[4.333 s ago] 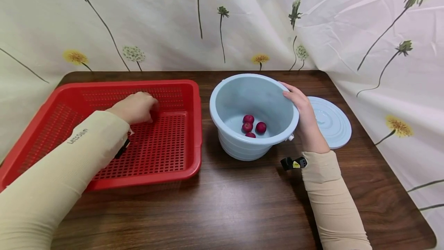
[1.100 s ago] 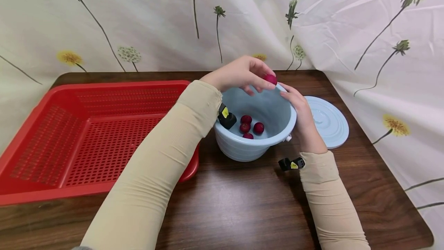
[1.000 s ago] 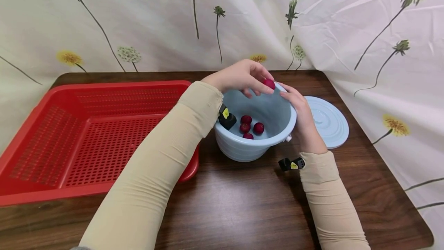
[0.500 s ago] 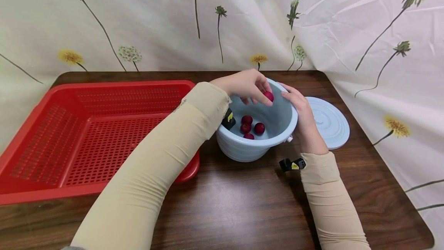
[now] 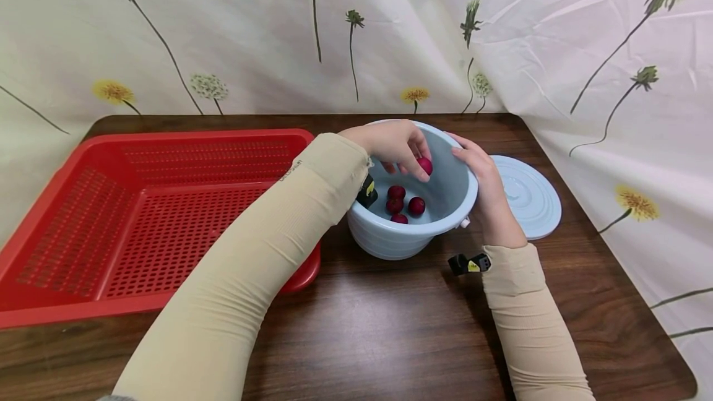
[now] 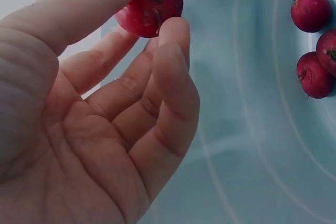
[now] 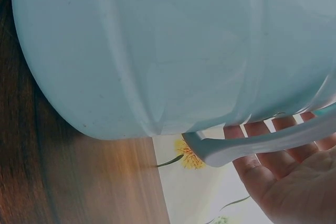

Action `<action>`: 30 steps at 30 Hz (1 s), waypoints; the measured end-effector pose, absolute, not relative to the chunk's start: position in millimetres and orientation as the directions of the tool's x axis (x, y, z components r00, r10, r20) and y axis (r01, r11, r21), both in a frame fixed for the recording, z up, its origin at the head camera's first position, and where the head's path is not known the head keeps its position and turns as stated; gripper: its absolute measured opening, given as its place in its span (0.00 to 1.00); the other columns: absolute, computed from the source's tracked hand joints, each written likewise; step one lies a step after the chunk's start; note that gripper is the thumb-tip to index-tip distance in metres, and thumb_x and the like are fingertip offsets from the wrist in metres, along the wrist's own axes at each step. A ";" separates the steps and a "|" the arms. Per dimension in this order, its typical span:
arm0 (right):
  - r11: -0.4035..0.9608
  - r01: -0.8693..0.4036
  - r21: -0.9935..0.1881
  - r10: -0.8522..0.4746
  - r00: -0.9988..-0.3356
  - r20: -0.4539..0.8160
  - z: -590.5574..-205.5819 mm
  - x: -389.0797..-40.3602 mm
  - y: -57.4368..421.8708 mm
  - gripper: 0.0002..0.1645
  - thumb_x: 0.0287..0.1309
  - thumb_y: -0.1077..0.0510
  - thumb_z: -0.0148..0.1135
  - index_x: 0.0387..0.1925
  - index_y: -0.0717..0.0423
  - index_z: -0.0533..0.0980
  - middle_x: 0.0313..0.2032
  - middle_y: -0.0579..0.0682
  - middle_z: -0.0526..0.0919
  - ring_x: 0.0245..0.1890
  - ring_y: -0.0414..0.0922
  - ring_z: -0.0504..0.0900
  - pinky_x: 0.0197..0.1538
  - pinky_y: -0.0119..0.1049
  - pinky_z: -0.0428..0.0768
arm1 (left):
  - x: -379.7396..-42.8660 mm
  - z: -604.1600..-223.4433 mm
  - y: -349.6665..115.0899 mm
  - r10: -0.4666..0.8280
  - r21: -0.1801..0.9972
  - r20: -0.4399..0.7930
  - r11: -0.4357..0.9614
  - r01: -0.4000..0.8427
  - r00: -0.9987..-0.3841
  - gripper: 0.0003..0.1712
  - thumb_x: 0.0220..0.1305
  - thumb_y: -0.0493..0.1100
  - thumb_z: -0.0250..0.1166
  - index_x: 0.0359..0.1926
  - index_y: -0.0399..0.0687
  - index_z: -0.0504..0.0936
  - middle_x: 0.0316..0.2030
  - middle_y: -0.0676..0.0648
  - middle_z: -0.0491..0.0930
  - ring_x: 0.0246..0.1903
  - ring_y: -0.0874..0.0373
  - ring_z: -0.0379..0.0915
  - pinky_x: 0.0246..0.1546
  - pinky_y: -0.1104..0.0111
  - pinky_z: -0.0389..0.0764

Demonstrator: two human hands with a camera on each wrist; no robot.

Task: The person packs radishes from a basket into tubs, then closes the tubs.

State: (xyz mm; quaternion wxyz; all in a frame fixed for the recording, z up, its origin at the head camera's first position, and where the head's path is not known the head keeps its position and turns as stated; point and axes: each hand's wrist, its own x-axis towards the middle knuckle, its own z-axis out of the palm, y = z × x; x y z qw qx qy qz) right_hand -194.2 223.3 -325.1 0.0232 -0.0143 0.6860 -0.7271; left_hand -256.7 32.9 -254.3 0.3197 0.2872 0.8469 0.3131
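My left hand (image 5: 392,144) reaches down inside a light blue bucket (image 5: 387,241). Between thumb and fingertips it pinches a red hawthorn fruit (image 6: 152,6), held above the bucket's bottom. Several more hawthorn fruits (image 5: 416,205) lie together on that bottom; the left wrist view has some of them at its right edge. At the bucket's right side my right hand (image 5: 481,172) grips the rim, thumb over the edge. The right wrist view shows its fingers (image 7: 257,174) along the outer wall, behind the bucket's handle (image 7: 262,142). The bucket is tilted towards me.
A red perforated plastic basket (image 5: 195,135) stands on the left, partly covered by my left sleeve. The bucket's blue lid (image 5: 529,197) lies flat behind my right wrist. Everything stands on a dark wooden table (image 5: 390,327), with flower-printed cloth (image 5: 267,30) behind it.
My left hand left the basket, came over the bucket with a hawthorn fruit and has lowered it inside. My right hand has stayed on the rim.
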 end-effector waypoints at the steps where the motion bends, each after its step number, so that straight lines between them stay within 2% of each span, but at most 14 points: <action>1: -0.058 0.014 -0.998 -0.053 -0.999 -0.011 -325.4 -194.2 223.4 0.28 0.73 0.51 0.43 0.70 0.52 0.66 0.66 0.50 0.70 0.64 0.44 0.69 0.69 0.43 0.65 | -256.4 -254.2 33.0 0.684 0.713 -0.366 0.642 0.283 -0.631 0.18 0.61 0.46 0.72 0.50 0.47 0.81 0.49 0.47 0.81 0.42 0.51 0.78 0.44 0.63 0.83; 11: -0.052 -0.012 -0.999 -0.061 -0.998 0.016 -326.8 -194.5 224.0 0.28 0.72 0.53 0.42 0.70 0.53 0.66 0.65 0.50 0.71 0.65 0.44 0.69 0.67 0.42 0.67 | -257.5 -252.9 31.7 0.680 0.714 -0.343 0.637 0.290 -0.648 0.25 0.61 0.49 0.71 0.57 0.45 0.79 0.49 0.47 0.82 0.45 0.49 0.78 0.45 0.61 0.83; 17: -0.061 -0.013 -0.998 -0.060 -0.998 0.017 -326.1 -195.0 224.4 0.27 0.72 0.53 0.43 0.69 0.54 0.67 0.63 0.49 0.72 0.62 0.43 0.72 0.62 0.36 0.71 | -258.1 -247.2 31.3 0.692 0.794 -0.301 0.563 0.228 -0.656 0.26 0.61 0.49 0.71 0.58 0.47 0.78 0.51 0.47 0.82 0.51 0.45 0.78 0.49 0.57 0.82; 21: -0.014 -0.022 -1.000 -0.026 -0.999 0.023 -324.8 -195.7 226.5 0.27 0.72 0.49 0.48 0.68 0.53 0.69 0.61 0.48 0.74 0.58 0.42 0.74 0.56 0.32 0.75 | -254.7 -241.0 30.9 0.689 0.840 -0.251 0.504 0.200 -0.679 0.24 0.61 0.48 0.71 0.56 0.47 0.78 0.50 0.46 0.82 0.53 0.42 0.78 0.51 0.55 0.82; 26: 0.046 -0.072 -0.996 0.053 -0.996 0.074 -319.5 -193.6 232.3 0.31 0.71 0.43 0.52 0.67 0.55 0.70 0.52 0.40 0.79 0.52 0.37 0.77 0.51 0.28 0.76 | -246.3 -230.2 32.7 0.691 0.873 -0.181 0.440 0.209 -0.700 0.24 0.63 0.50 0.69 0.57 0.46 0.78 0.51 0.47 0.82 0.51 0.43 0.80 0.49 0.55 0.83; 30: -0.017 -0.140 -0.990 0.079 -0.987 0.138 -310.6 -186.6 240.3 0.31 0.71 0.42 0.53 0.66 0.56 0.70 0.44 0.38 0.85 0.45 0.37 0.84 0.49 0.29 0.79 | -234.9 -216.3 37.1 0.667 0.906 -0.116 0.375 0.197 -0.736 0.23 0.66 0.52 0.66 0.57 0.46 0.78 0.53 0.47 0.82 0.50 0.46 0.80 0.45 0.61 0.84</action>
